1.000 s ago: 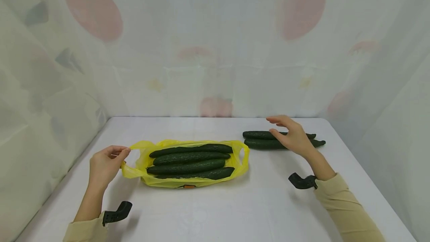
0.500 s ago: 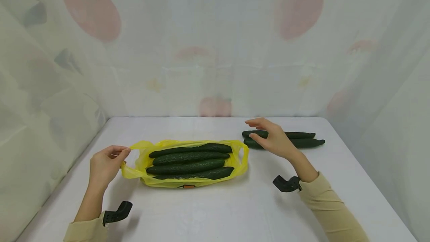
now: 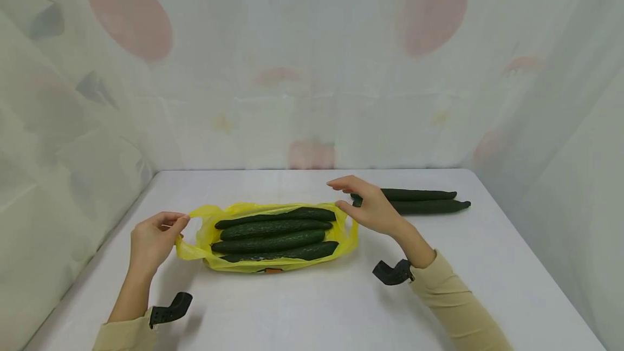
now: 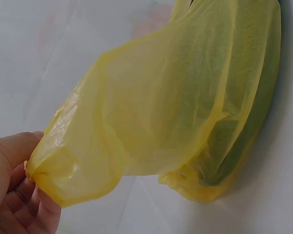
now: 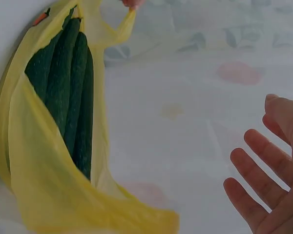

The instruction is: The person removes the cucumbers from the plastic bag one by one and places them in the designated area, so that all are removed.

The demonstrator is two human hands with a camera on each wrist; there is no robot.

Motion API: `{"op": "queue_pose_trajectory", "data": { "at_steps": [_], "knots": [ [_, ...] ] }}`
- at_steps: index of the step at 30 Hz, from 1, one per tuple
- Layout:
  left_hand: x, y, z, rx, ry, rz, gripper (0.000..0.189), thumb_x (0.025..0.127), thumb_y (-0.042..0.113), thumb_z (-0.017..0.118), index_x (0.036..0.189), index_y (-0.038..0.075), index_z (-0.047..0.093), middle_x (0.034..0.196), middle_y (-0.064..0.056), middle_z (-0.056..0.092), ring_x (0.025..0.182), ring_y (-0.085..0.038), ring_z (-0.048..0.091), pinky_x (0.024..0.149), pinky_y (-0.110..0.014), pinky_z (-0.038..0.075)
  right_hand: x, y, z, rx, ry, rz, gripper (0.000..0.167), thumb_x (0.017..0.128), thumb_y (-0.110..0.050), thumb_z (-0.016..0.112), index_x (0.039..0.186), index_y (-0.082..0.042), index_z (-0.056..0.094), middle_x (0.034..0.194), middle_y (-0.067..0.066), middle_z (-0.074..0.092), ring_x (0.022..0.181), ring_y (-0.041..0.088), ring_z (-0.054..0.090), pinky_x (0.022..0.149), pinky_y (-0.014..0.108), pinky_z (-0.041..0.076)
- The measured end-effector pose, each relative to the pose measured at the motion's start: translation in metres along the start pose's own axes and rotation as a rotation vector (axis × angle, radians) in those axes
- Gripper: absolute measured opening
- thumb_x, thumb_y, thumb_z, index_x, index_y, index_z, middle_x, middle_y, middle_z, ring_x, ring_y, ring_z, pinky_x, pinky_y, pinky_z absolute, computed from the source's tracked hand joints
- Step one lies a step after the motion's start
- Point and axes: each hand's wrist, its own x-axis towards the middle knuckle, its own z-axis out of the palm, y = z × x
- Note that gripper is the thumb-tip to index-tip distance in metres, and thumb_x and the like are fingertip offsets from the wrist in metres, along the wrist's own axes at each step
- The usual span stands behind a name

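A yellow plastic bag (image 3: 234, 265) lies on the table with several cucumbers (image 3: 278, 228) side by side in its mouth. My left hand (image 3: 152, 240) pinches the bag's left handle between thumb and fingers and pulls it out to the left. In the left wrist view the handle (image 4: 63, 170) stretches taut from the fingertips. My right hand (image 3: 372, 207) hangs above the bag's right end, fingers extended and holding nothing. The right wrist view shows its spread fingers (image 5: 256, 178) apart from the bag. The right handle (image 3: 352, 232) stands up just below that hand.
Two more cucumbers (image 3: 424, 207) lie parallel at the back right of the white table (image 3: 292, 313), partly hidden by the right hand. A pale curtain (image 3: 312, 96) with faded fruit prints hangs behind and along both sides. Black wrist cameras (image 3: 170, 309) sit on both wrists.
My right hand has moved left, from above the two loose cucumbers to the bag's right end. The left hand keeps its pinch on the handle, and the bag lies as before.
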Motion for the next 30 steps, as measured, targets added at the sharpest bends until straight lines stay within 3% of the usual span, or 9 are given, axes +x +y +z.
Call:
{"op": "queue_pose_trajectory", "data": {
  "at_steps": [3,8,15,23,30],
  "knots": [
    [0.000,0.000,0.000,-0.005,0.001,0.001,0.040,0.086,0.043,0.060,0.099,0.006,0.068,0.082,-0.011,0.067,0.057,-0.001,0.055,0.047,-0.022,0.044,0.006,-0.008,0.008,0.022,-0.018,-0.019,0.038,0.080,0.005,0.066,0.117,0.003,0.055,0.114,0.016,0.059,0.102,0.028,0.058,0.087,0.042,0.049],
    [0.000,-0.002,0.000,0.005,-0.001,0.015,0.040,0.086,0.044,0.059,0.099,0.007,0.068,0.080,-0.009,0.067,0.057,-0.001,0.056,0.047,-0.023,0.045,0.010,0.007,0.031,0.050,-0.056,-0.032,0.039,0.083,-0.003,0.066,0.121,-0.003,0.055,0.117,0.010,0.059,0.106,0.024,0.058,0.090,0.037,0.048],
    [0.000,-0.002,0.002,0.000,0.005,0.030,0.040,0.086,0.044,0.059,0.098,0.006,0.068,0.081,-0.011,0.067,0.056,0.000,0.055,0.047,-0.023,0.044,0.015,0.013,0.058,0.134,-0.135,0.031,0.040,0.088,-0.015,0.062,0.126,-0.014,0.052,0.122,0.001,0.056,0.113,0.016,0.054,0.093,0.034,0.045],
    [0.001,-0.004,0.002,0.011,0.010,0.039,0.040,0.087,0.044,0.058,0.098,0.007,0.068,0.084,-0.013,0.067,0.058,-0.001,0.056,0.047,-0.023,0.045,0.023,0.016,0.082,0.129,-0.224,0.080,0.040,0.089,-0.020,0.061,0.127,-0.012,0.051,0.124,0.004,0.056,0.112,0.014,0.054,0.092,0.039,0.046],
    [0.002,-0.003,0.003,0.024,0.008,0.039,0.040,0.088,0.044,0.057,0.099,0.007,0.068,0.084,-0.014,0.068,0.059,0.000,0.055,0.047,-0.023,0.045,0.028,0.016,0.101,0.137,-0.311,0.115,0.041,0.089,-0.020,0.061,0.128,-0.009,0.050,0.126,0.005,0.055,0.112,0.023,0.054,0.094,0.039,0.044]
  ]
}}
